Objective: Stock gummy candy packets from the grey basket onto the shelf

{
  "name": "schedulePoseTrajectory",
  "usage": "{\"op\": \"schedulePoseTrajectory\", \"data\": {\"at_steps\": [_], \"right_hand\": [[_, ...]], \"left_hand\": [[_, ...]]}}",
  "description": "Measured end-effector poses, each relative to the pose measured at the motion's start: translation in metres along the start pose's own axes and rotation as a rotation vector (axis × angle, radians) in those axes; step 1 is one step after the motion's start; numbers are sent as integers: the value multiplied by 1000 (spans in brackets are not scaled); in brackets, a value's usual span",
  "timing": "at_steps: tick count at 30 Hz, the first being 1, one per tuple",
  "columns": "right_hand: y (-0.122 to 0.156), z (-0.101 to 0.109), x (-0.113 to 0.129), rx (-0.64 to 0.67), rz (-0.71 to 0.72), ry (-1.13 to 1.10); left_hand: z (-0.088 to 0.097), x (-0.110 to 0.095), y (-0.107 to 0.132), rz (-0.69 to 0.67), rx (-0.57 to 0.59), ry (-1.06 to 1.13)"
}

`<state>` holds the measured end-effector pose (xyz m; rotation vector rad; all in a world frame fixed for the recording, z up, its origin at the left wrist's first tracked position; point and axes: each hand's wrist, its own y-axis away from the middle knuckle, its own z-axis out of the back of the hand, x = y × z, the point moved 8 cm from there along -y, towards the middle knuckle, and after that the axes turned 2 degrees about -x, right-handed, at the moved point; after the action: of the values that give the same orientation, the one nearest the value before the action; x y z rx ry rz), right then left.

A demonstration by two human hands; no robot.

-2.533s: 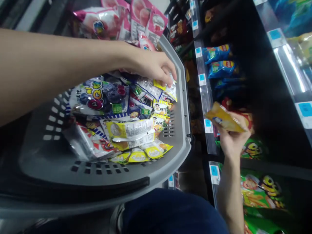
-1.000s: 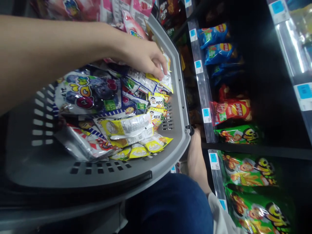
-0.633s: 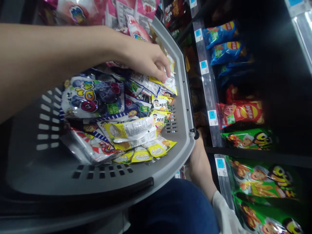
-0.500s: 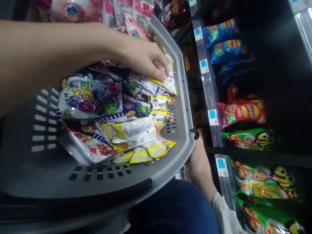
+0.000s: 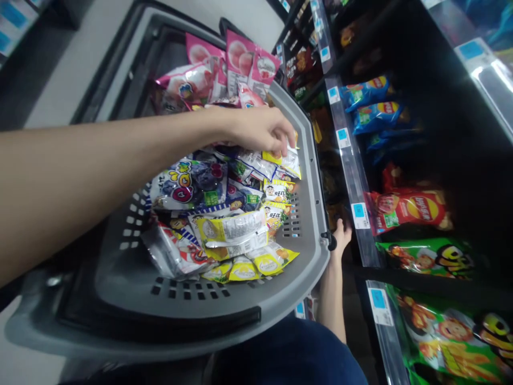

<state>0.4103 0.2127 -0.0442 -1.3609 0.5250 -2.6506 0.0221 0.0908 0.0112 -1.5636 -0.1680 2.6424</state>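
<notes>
Snack packets point(image 5: 236, 227) in basket point(image 5: 310, 262), shelves point(image 5: 352, 174) right.

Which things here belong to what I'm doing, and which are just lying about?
In use, it seems:
left hand, over a yellow-and-white packet
right hand, just outside the basket
grey basket
blueberry-print bag, inside it

Just there, on the shelves:
blue bags
red bag
green bags
price tags

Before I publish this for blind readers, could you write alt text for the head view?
A person's left hand touches a white-and-yellow packet inside a gray shopping basket piled with colorful snack packets. The right hand is just outside the basket, beside dark store shelves bearing blue, red and green snack bags.
</notes>
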Motion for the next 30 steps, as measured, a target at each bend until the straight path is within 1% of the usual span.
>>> {"op": "schedulePoseTrajectory", "data": {"at_steps": [2,3,4,6,8,9,10,11,13,14,16,18,19,20,21,23,27,29,30], "right_hand": [[6,-2,21,50,56,17],[10,-3,39,86,112,17],[13,-3,61,113,200,11],[19,3,118,117,450,-24],[22,6,176,113,704,-80],[23,1,202,132,801,-97],[22,-8,224,173,877,-97],[21,-24,244,230,947,-76],[22,-67,273,369,1097,17],[25,-93,280,447,1169,70],[30,-145,283,604,1258,174],[35,-190,272,735,1266,265],[36,-207,266,778,1249,292],[37,-220,259,807,1229,300],[38,-227,254,823,1210,291],[39,-232,247,816,1190,232],[33,-223,244,771,1155,112],[25,-218,245,711,1089,61],[19,-214,245,656,1047,26]], "left_hand": [[16,-4,2,-30,-142,7],[25,-4,3,-43,-222,-15],[34,-4,5,-51,-293,-54],[48,-2,8,-53,-389,-156],[54,2,9,-42,-403,-255],[53,4,8,-36,-383,-302],[51,6,7,-34,-354,-348],[48,8,6,-36,-323,-396],[41,11,3,-54,-287,-485],[39,12,3,-71,-284,-515],[35,12,1,-110,-289,-546],[31,13,0,-138,-287,-546],[30,14,-1,-142,-282,-547],[29,15,-2,-142,-278,-551],[29,16,-3,-144,-278,-559],[29,18,-5,-159,-289,-572],[31,23,-6,-209,-357,-549],[32,25,-5,-221,-377,-536],[32,25,-4,-227,-381,-532]]}}
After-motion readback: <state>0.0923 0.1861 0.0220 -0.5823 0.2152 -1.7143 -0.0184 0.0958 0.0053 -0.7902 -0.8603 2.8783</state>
